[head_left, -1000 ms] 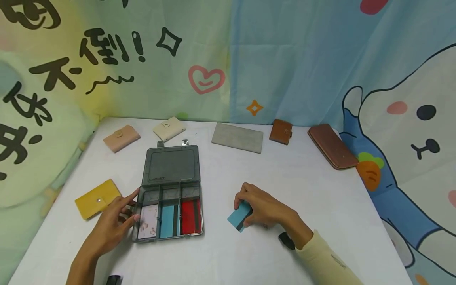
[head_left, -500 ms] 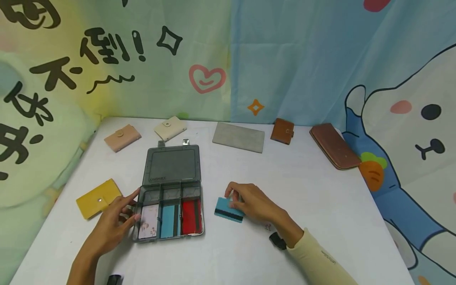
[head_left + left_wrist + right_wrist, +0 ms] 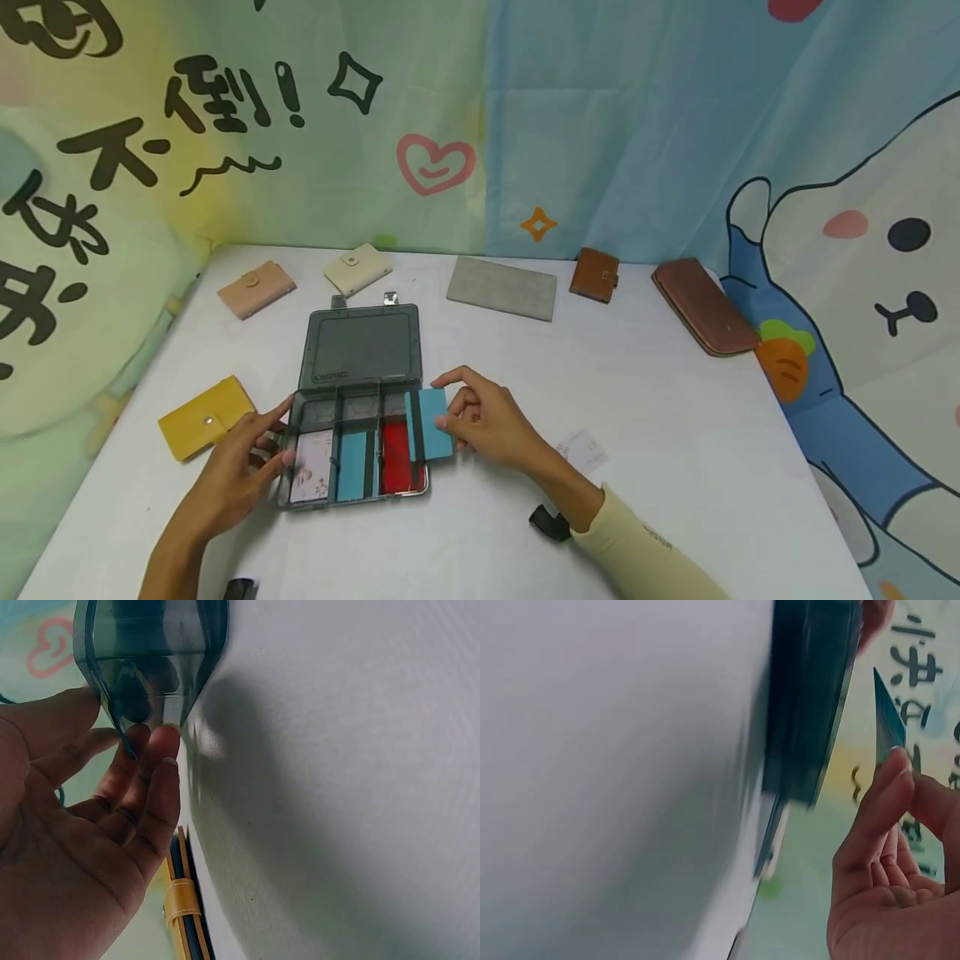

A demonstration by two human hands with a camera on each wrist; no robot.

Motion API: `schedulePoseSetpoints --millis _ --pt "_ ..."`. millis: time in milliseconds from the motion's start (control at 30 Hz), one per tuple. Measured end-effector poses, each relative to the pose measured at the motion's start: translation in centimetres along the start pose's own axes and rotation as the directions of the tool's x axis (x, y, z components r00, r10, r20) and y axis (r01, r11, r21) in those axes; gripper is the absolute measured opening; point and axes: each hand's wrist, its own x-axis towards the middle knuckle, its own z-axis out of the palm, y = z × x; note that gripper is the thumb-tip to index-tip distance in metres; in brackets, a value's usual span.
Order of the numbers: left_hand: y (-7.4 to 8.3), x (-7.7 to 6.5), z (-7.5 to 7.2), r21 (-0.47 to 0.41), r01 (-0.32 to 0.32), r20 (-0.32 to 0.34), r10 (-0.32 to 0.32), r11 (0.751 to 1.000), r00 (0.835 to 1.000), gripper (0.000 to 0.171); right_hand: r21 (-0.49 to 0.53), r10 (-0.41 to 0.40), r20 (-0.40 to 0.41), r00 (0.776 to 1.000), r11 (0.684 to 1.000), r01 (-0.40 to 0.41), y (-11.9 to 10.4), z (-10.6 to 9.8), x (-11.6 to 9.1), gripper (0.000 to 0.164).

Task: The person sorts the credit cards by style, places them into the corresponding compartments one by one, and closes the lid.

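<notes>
A grey see-through storage box (image 3: 360,346) stands with its lid laid back. Its near compartments hold a pinkish-white card (image 3: 311,467), a blue card (image 3: 352,467) with a dark stripe and a red card (image 3: 397,454). My left hand (image 3: 243,462) grips the box's left side, thumb at the rim and fingertips against the wall, as the left wrist view shows. Between thumb and fingers my right hand (image 3: 487,421) pinches another blue card (image 3: 433,425) with a dark stripe. This card is over the right compartment, partly covering the red card; in the right wrist view the blue card (image 3: 889,720) is above the rim.
A pale card (image 3: 582,452) lies beside the right wrist. The yellow wallet (image 3: 206,417) is left of the box. Along the back lie a pink wallet (image 3: 257,289), cream wallet (image 3: 357,268), grey wallet (image 3: 501,288), small brown wallet (image 3: 595,275) and long brown wallet (image 3: 705,307).
My right hand has carried the blue card leftward from the table to the box, turning it so its stripe runs upright. The pale card came into view. My left hand stays put.
</notes>
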Motion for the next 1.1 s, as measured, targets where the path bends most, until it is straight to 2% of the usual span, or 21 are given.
schedulePoseSetpoints --millis 267,433,567,700,867,1000,1100 --pt "0.2 0.1 -0.1 -0.004 0.001 -0.002 -0.001 1.0 1.0 0.077 -0.058 0.015 0.086 0.996 0.998 -0.01 -1.7 4.4 1.2 0.036" --pt "0.1 0.1 -0.1 -0.002 0.001 -0.002 -0.001 1.0 1.0 0.077 -0.199 0.027 0.103 0.994 0.98 -0.006 -2.5 6.4 1.9 0.036" --pt "0.2 0.0 0.0 -0.004 0.014 0.008 -0.014 1.0 1.0 0.077 -0.313 0.037 0.106 0.994 0.95 -0.002 -2.9 6.9 2.2 0.039" --pt "0.1 0.0 0.0 -0.007 0.023 0.015 -0.023 1.0 1.0 0.078 -0.277 -0.008 0.144 0.99 0.96 0.048 -2.5 6.1 1.9 0.039" --pt "0.0 0.0 0.0 -0.002 0.021 0.015 -0.021 1.0 1.0 0.079 -0.192 -0.052 0.169 0.984 0.978 0.085 -1.4 3.5 0.6 0.039" --pt "-0.1 0.1 0.0 0.003 0.01 0.008 -0.01 1.0 1.0 0.079 -0.224 -0.021 0.166 0.986 0.973 0.059 -0.6 0.3 -1.3 0.041" --pt "-0.1 0.1 0.0 0.003 0.004 0.005 -0.004 1.0 1.0 0.079 -0.296 0.004 0.157 0.988 0.954 0.043 0.3 -2.2 -2.9 0.044"
